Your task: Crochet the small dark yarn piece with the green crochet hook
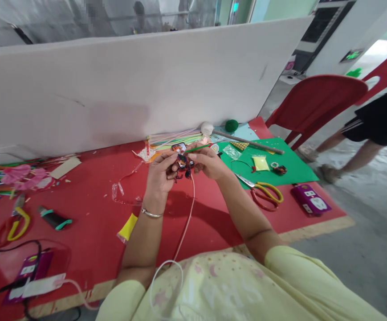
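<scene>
Over the middle of the table, both hands meet around a small dark craft piece [182, 158] with black dangling bits; its exact kind is unclear. My left hand [160, 173] pinches it between thumb and fingers from the left. On the other side, my right hand [209, 161] is closed with a thin green stem [198, 149] lying between its fingers, close against the dark piece. A phone [179, 147] lies behind the fingers, partly hidden by them. A pale cable [190, 209] runs down from there toward my body.
On the green sheet [293, 167] at right lie scissors [263, 191] and a yellow packet [260, 163]. More scissors [16, 218], a black-and-teal cutter [54, 218] and a purple box [29, 272] are at left. A white panel [129, 89] stands behind. A person's legs [360, 151] show at right.
</scene>
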The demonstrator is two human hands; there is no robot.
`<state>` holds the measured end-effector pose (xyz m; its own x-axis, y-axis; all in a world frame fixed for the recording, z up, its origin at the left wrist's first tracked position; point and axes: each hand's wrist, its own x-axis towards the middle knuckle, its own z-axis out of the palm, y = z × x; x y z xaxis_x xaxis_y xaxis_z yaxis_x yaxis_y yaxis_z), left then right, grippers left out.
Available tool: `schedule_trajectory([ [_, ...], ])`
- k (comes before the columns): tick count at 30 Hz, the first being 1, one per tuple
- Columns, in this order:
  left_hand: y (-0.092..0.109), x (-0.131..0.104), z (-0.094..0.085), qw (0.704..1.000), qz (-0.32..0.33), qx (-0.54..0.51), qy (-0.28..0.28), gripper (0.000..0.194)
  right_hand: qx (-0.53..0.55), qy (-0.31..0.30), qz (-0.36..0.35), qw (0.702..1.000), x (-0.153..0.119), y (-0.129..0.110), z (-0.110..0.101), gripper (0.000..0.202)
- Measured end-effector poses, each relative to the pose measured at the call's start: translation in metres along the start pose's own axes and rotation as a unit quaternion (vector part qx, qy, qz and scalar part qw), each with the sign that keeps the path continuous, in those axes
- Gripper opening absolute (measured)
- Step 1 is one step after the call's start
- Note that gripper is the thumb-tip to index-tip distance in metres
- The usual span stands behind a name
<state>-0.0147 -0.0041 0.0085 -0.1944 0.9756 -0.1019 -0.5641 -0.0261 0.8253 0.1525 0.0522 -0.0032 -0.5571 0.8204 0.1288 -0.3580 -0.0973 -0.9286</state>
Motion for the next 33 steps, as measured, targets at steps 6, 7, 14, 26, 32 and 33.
schedule_trajectory([
  [6,0.001,-0.003,0.004,0.997,0.039,0.073,0.009,0.027,0.005,0.015,0.057,0.998,0.001,0.000,0.004,0.052],
  [7,0.001,-0.003,0.003,0.996,0.039,0.083,0.006,0.027,0.006,0.013,0.066,0.998,0.002,0.001,0.004,0.053],
  [14,0.005,-0.002,-0.007,0.991,0.039,0.122,-0.049,0.026,-0.018,0.047,0.032,0.998,0.003,0.006,0.009,0.062],
  [26,0.004,-0.001,-0.011,0.983,0.116,0.135,-0.041,0.042,0.008,0.024,0.009,1.000,0.003,0.007,0.007,0.060],
  [32,0.006,0.000,-0.013,0.982,0.120,0.139,-0.038,0.042,0.018,0.018,0.022,0.999,0.004,0.005,0.007,0.053],
  [33,0.006,0.000,-0.013,0.982,0.120,0.140,-0.038,0.042,0.015,0.020,0.021,0.999,0.004,0.006,0.007,0.052],
])
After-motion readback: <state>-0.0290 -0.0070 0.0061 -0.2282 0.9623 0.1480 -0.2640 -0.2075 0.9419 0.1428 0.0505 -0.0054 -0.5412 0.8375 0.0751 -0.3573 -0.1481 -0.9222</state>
